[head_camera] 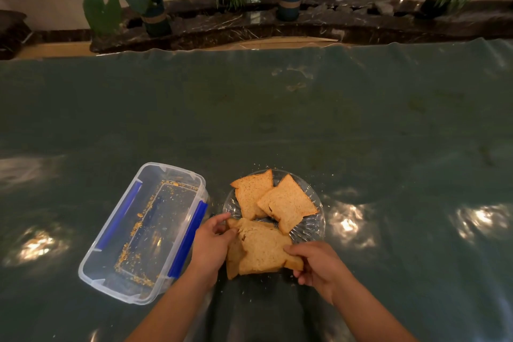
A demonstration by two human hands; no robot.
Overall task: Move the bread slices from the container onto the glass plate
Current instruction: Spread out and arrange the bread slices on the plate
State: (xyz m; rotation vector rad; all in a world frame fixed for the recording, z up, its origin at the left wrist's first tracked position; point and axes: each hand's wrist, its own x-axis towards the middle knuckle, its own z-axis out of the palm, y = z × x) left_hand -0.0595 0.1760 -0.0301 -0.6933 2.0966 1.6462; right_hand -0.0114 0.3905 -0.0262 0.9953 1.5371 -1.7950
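Observation:
A clear plastic container point(111, 272) with blue clips stands at the lower left; only crumbs lie in it. To its right is the glass plate point(313, 226). Two brown bread slices point(254, 193) point(288, 204) rest on the plate's far half. Over the plate's near edge, two overlapping slices point(262, 248) are held from both sides. My left hand point(212, 243) grips their left edge. My right hand point(316, 262) pinches the lower right corner of the top slice. The near rim of the plate is hidden under the bread.
The table is covered with a dark green glossy cloth point(305, 119) with bright reflections. Crumbs lie scattered around the plate. Beyond the far edge runs a dark marble ledge point(347, 23) with several potted plants.

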